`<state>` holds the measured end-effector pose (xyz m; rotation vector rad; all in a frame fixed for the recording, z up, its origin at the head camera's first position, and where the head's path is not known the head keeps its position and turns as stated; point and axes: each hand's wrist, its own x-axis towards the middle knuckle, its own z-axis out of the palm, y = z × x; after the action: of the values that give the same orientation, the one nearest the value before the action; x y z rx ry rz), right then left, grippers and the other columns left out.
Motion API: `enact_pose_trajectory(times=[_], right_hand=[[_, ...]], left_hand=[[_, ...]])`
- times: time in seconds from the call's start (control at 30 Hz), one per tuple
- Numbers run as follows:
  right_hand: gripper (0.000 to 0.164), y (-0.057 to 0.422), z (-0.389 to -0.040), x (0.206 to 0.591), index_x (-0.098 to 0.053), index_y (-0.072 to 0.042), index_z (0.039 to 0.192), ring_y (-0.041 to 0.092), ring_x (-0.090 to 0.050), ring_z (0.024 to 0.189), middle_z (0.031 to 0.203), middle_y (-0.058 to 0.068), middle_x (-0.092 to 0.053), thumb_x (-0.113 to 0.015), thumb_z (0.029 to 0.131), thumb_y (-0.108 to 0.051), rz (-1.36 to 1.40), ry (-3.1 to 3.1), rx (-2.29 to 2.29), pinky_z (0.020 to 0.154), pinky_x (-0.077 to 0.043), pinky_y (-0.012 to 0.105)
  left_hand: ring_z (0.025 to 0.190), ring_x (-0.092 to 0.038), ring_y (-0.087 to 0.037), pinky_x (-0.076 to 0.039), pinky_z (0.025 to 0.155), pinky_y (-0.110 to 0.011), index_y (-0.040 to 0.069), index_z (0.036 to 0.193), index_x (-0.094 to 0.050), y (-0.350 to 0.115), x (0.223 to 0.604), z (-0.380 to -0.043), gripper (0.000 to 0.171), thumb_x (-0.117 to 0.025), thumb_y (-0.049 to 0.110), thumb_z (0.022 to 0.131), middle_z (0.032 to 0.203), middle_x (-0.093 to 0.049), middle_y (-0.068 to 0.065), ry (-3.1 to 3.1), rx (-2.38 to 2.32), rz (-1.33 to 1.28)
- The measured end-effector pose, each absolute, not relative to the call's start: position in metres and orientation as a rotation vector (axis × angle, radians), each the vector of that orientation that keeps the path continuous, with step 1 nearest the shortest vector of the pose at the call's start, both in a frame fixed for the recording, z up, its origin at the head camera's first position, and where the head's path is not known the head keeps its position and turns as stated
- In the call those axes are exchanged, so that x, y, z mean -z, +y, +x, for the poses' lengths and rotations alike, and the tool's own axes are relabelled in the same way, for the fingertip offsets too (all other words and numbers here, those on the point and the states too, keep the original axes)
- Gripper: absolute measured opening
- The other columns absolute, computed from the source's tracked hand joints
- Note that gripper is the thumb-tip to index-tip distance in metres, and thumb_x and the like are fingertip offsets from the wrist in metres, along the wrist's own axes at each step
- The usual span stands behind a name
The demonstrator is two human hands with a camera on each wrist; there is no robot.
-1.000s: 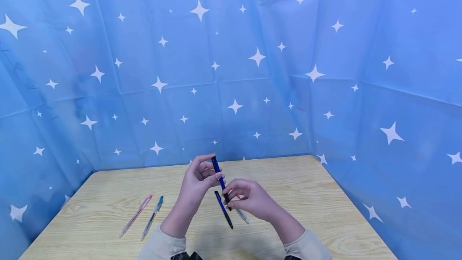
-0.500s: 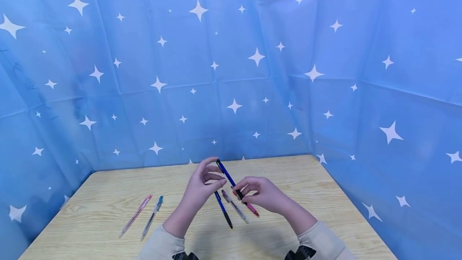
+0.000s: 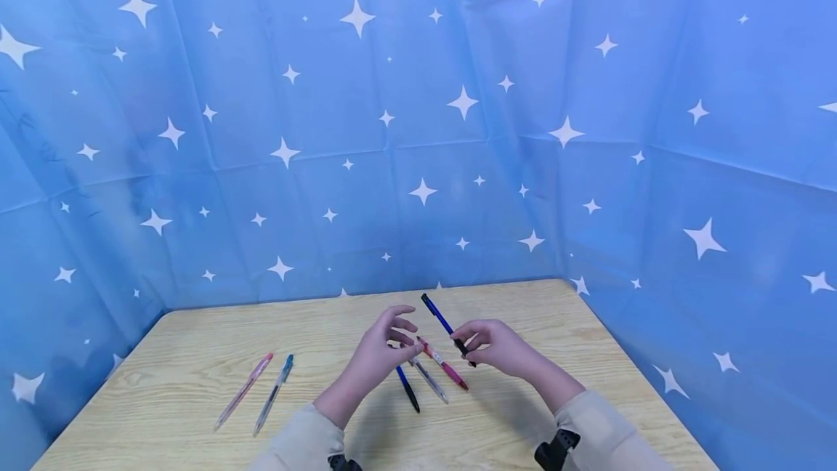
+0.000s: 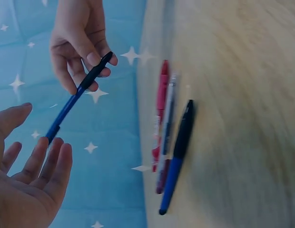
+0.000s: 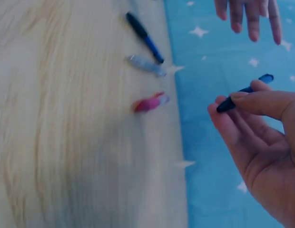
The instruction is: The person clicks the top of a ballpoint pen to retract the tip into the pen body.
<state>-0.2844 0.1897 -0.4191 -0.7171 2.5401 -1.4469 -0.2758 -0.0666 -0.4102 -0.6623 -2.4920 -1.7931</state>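
Observation:
A blue pen with a black grip (image 3: 439, 315) is pinched by its black end between the thumb and fingers of my right hand (image 3: 500, 347), held tilted above the table. My left hand (image 3: 382, 347) hovers to its left, fingers loosely bent and holding nothing. Beneath the hands lie a second blue and black pen (image 4: 178, 159), a clear pen with a dark end (image 3: 429, 381) and a pink-red pen (image 3: 451, 373). In the head view the left hand hides the upper ends of the blue and clear pens. The right wrist view shows the held pen (image 5: 246, 92) between thumb and fingertips.
To the left on the wooden table (image 3: 163, 376) lie a pink pen (image 3: 244, 392) and a clear pen with a teal end (image 3: 274, 395), side by side. A blue star-patterned curtain (image 3: 366, 129) stands behind and beside the table.
My right hand has carried the blue pen rightward, out of the left hand's fingers. The left hand has let go and moved slightly right and down. The pink-red pen has come into view.

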Motion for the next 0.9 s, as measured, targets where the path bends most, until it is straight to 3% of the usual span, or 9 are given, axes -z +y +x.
enact_pose_trajectory(times=[0.13, 0.4, 0.9], right_hand=[[0.033, 0.194, -0.29, 0.428, -0.069, -0.003, 0.114, 0.024, -0.065, 0.088, 0.103, 0.008, -0.063, -0.068, 0.084, 0.01, -0.652, 2.597, 1.383, 0.067, -0.056, 0.034], [0.036, 0.2, -0.297, 0.443, -0.07, 0.001, 0.112, 0.021, -0.064, 0.08, 0.098, 0.007, -0.064, -0.071, 0.078, 0.014, -0.568, 2.647, 1.257, 0.063, -0.056, 0.033], [0.034, 0.205, -0.305, 0.453, -0.072, 0.0, 0.102, 0.017, -0.059, 0.075, 0.084, 0.005, -0.062, -0.071, 0.073, 0.018, -0.594, 2.653, 1.084, 0.056, -0.053, 0.032]], left_hand=[[0.091, -0.062, -0.021, -0.055, 0.072, -0.031, 0.011, 0.136, -0.051, -0.06, 0.422, -0.277, 0.058, -0.077, 0.009, 0.084, 0.106, -0.062, -0.008, -2.572, 1.697, -0.716], [0.094, -0.062, -0.033, -0.052, 0.074, -0.034, 0.006, 0.131, -0.053, -0.048, 0.436, -0.279, 0.058, -0.081, 0.007, 0.08, 0.106, -0.063, -0.013, -2.716, 1.525, -0.779], [0.088, -0.062, -0.027, -0.052, 0.071, -0.032, 0.004, 0.128, -0.056, -0.041, 0.443, -0.279, 0.055, -0.081, 0.005, 0.079, 0.104, -0.06, -0.009, -2.829, 1.441, -0.79]])
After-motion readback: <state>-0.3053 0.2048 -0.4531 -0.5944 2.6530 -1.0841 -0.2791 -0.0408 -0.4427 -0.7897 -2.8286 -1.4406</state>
